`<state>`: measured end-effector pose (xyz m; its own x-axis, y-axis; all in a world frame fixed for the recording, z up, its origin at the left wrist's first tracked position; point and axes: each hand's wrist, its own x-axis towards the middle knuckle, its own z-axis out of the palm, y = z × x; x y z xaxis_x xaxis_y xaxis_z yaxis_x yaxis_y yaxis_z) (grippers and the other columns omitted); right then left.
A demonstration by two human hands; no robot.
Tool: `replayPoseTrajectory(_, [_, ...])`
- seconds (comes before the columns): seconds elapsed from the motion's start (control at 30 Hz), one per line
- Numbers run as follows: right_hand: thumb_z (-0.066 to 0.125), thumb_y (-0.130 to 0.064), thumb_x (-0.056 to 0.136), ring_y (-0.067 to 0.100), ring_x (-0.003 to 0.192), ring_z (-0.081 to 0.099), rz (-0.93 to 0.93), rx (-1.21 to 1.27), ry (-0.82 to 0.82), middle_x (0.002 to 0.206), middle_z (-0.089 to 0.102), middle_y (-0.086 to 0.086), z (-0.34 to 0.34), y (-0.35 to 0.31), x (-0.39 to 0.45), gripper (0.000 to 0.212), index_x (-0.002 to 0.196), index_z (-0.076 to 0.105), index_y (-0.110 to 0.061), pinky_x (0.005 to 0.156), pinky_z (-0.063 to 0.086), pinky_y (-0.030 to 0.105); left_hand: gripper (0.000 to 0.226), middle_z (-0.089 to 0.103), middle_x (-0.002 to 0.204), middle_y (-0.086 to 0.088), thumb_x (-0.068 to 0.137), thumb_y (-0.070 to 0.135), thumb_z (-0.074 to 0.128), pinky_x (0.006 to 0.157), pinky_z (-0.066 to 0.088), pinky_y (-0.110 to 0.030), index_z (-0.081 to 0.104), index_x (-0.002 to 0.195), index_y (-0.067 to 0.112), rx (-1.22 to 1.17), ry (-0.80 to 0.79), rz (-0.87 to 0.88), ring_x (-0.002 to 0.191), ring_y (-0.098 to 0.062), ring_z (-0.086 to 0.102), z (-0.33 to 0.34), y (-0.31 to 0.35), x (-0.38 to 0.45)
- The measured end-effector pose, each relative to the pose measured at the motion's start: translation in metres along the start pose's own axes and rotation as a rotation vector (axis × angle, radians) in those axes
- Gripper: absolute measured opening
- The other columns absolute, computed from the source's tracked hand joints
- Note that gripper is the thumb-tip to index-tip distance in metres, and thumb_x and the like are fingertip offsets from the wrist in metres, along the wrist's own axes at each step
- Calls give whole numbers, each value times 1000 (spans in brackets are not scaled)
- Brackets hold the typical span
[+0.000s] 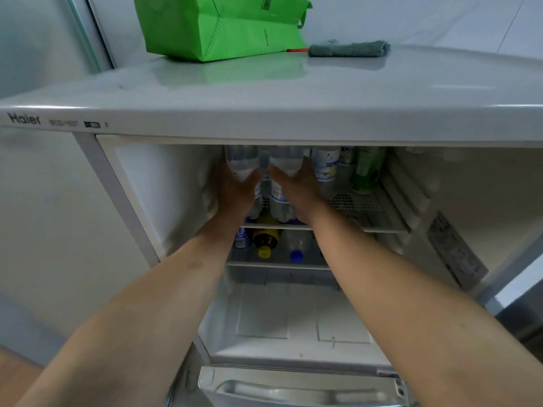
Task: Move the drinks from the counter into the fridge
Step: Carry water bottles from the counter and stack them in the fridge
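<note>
Both my arms reach into the open fridge (135,183). My left hand (235,192) grips a clear water bottle (242,163) from below, at the top of the upper compartment. Right beside it, my right hand (299,186) grips a second clear water bottle (286,161). Under them more clear bottles (277,201) stand on the upper wire shelf (361,210). A white-labelled bottle (326,165) and a green bottle (365,171) stand to the right on the same shelf. The bottles' tops are hidden by the fridge's top edge.
On the lower shelf lie a yellow-capped dark bottle (266,242), a blue-capped clear bottle (296,248) and another bottle (242,237). A green bag (217,24) and a grey cloth (349,49) sit on the fridge top. A drawer handle (299,389) is below.
</note>
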<state>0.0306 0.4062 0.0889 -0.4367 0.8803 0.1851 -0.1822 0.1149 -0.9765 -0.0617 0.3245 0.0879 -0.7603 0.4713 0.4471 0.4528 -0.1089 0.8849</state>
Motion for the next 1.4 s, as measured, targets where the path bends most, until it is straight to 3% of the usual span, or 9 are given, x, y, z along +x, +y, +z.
replayPoseTrajectory(0.07, [78, -19, 85, -11, 83, 66, -9, -4, 2, 103, 67, -15, 5, 0, 3, 45, 123, 54, -20, 67, 52, 9, 46, 56, 108, 25, 84, 9, 75, 83, 36, 5, 51, 124, 5, 42, 36, 9, 101, 27, 50, -2, -6, -3])
replayPoseTrajectory(0.13, [78, -17, 85, -16, 81, 64, -22, -37, -6, 104, 64, -17, 2, -2, 1, 44, 120, 52, -23, 65, 50, 5, 60, 54, 135, 1, 88, 14, 72, 106, 41, -23, 43, 139, 6, 120, -81, -55, 129, -9, 50, -6, -13, -9])
replayPoseTrajectory(0.23, [80, -25, 82, -11, 91, 63, -39, -228, -32, 113, 62, -15, -10, 2, -10, 53, 125, 50, -24, 72, 51, 9, 64, 55, 137, -10, 86, 27, 72, 102, 48, -42, 44, 141, 14, 355, -135, -95, 127, -27, 52, -11, -23, -14])
replayPoseTrajectory(0.33, [76, -38, 83, 14, 109, 64, -56, -532, -14, 126, 65, -2, -19, 12, -19, 55, 129, 51, -19, 87, 53, 29, 67, 53, 136, -12, 83, 35, 72, 96, 45, -36, 42, 142, 20, 410, -88, -111, 127, -29, 50, -13, -22, -16])
replayPoseTrajectory(0.47, [71, -34, 89, 21, 124, 59, -37, -535, -27, 137, 61, 3, -10, 15, -21, 55, 135, 47, -17, 103, 49, 40, 55, 60, 135, -4, 90, 29, 67, 95, 43, -27, 45, 139, 19, 332, -87, -113, 123, -24, 57, -8, -17, -18])
replayPoseTrajectory(0.63, [71, -27, 90, 21, 124, 59, -40, -520, -11, 136, 61, 5, 10, 17, -18, 53, 135, 47, -14, 96, 48, 29, 56, 59, 134, -10, 94, 21, 62, 87, 41, -26, 36, 143, 14, 313, -36, -166, 120, -28, 58, -5, -21, -12])
replayPoseTrajectory(0.77, [76, -30, 86, 23, 121, 60, -36, -538, 34, 133, 62, 6, 21, 18, -17, 55, 131, 50, -12, 100, 51, 37, 67, 57, 136, -14, 96, 20, 60, 98, 46, -32, 24, 151, 9, 270, -82, -156, 121, -27, 58, 0, -22, -11])
replayPoseTrajectory(1.27, [76, -32, 85, 24, 118, 61, 11, -588, 40, 128, 64, 7, 36, 20, -14, 53, 127, 52, -10, 91, 51, 34, 45, 62, 130, -9, 100, 3, 38, 102, 49, -41, 42, 143, 15, 101, -186, -128, 120, -25, 58, -28, -31, -54])
replayPoseTrajectory(1.4, [76, -32, 85, 18, 109, 62, -35, -600, 28, 122, 66, 2, 33, 22, -16, 48, 123, 53, -12, 78, 44, 21, 46, 61, 128, 7, 100, 4, 41, 86, 47, -8, 45, 141, 26, 91, -181, -169, 113, -9, 58, -36, -45, -69])
